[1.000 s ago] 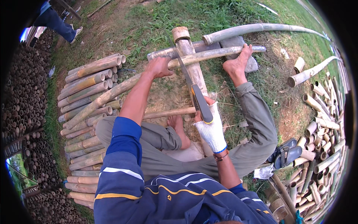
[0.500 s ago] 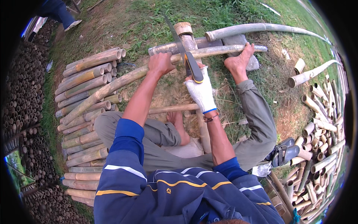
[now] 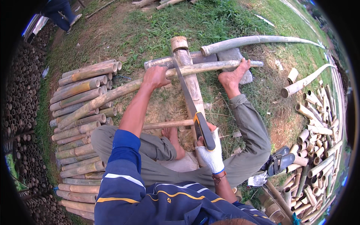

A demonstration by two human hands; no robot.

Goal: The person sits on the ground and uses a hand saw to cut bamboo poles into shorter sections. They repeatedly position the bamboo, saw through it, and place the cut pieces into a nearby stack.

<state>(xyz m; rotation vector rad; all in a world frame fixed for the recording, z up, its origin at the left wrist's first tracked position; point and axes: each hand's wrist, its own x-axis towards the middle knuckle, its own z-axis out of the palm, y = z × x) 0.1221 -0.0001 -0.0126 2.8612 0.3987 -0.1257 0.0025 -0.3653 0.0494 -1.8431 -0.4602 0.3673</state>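
Saw is slanting across the long bamboo pole, which is running from 9 o'clock to like 2. Gloved right hand at 5's gripping the handle, bare left hand at 11's clutching the pole, and a bare foot is resting on it near 2.

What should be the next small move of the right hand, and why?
Perhaps a forward push of the saw: the right hand holds its handle well back from the pole, the far part of the blade crosses it, and the left hand and right foot seem to steady the pole.
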